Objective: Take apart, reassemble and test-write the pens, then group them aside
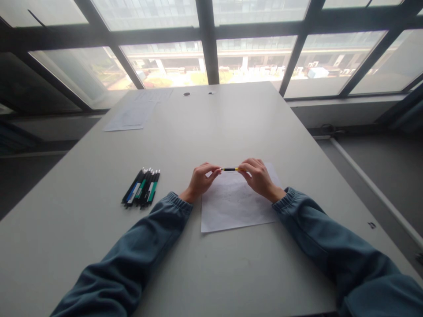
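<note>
Between my two hands a black and yellow pen (230, 169) is held level above a white sheet of paper (236, 204). My left hand (202, 178) pinches the pen's left end between thumb and fingertips. On the other side, my right hand (257, 177) grips the yellow end, which its fingers partly cover. The paper lies flat on the table under both hands, its right part hidden by my right hand and sleeve. To the left of my left hand lies a row of several pens (141, 188), black with green, blue and white parts.
The white table (228, 127) reaches toward the windows (256, 61). More papers (134, 112) lie at its far left. Two round inserts, one a dark disc (187, 94), sit near the far edge. A small dark mark (372, 225) shows near the right edge.
</note>
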Demonstrator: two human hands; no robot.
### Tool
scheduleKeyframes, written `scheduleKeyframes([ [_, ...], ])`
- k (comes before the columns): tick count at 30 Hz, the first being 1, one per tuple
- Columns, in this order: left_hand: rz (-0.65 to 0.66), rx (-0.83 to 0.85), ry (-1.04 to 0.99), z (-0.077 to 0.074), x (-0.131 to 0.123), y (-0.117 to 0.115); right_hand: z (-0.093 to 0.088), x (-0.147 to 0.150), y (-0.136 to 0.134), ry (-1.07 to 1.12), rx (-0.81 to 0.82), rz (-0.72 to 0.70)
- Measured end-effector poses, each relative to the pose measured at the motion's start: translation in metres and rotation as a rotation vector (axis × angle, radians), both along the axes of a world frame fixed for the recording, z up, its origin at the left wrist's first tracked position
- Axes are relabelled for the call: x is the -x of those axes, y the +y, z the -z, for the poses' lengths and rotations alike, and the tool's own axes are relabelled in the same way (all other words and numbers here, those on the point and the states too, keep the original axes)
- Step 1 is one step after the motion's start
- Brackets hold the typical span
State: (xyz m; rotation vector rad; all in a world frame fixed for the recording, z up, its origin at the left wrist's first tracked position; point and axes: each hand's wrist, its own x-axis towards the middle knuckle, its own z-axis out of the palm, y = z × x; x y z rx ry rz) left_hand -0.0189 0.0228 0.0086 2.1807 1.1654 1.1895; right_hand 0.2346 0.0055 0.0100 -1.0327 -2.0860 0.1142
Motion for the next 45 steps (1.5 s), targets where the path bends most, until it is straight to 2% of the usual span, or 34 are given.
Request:
scheduleKeyframes([
  [17, 0.058, 0.03, 0.072, -0.007, -0.0023, -0.0005, -0.0041, -0.0009, -0.0013, -0.011, -0.119, 0.031],
  [33, 0.035, -0.053, -0.003, -0.0016, -0.0001, 0.0008, -0.0032, -0.0018, 0.0001, -0.031, -0.069, 0.016],
  [45, 0.049, -0.023, -0.015, -0.0011, -0.0008, -0.0007, -0.0047, -0.0014, -0.0009, -0.029, -0.093, -0.03],
])
